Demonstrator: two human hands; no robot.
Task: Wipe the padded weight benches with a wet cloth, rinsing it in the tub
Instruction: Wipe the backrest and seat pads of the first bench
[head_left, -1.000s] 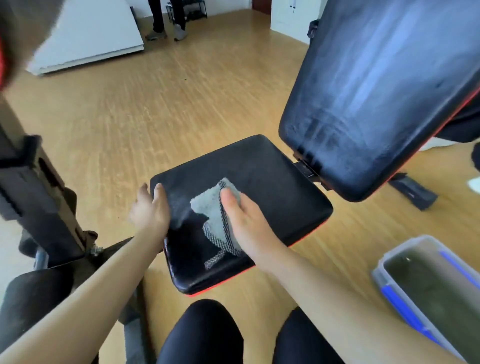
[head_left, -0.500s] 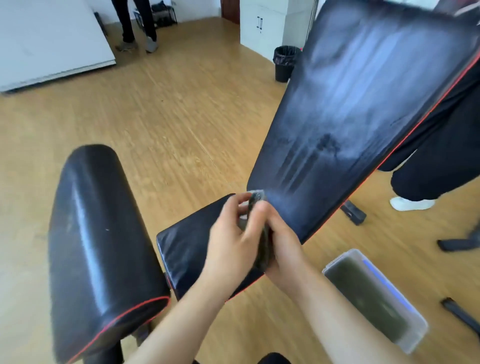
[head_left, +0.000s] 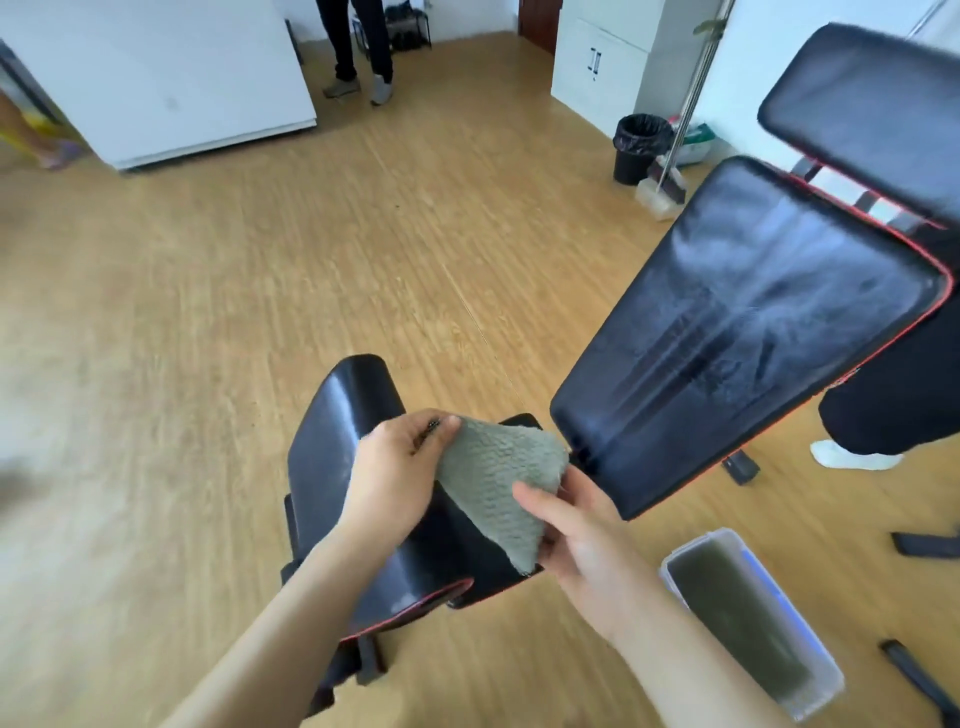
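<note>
Both hands, left (head_left: 395, 483) and right (head_left: 582, 530), hold the cloth (head_left: 498, 478) above the bench (head_left: 332, 436).

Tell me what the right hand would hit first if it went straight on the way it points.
The right hand pinches the grey cloth, so that comes first. Past it, the line runs up-left toward the left hand gripping the cloth's other corner; likely next, though depth is unclear.

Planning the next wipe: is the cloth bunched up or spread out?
Spread out: the cloth is held open as a flat sheet between the left hand and right hand.
</note>
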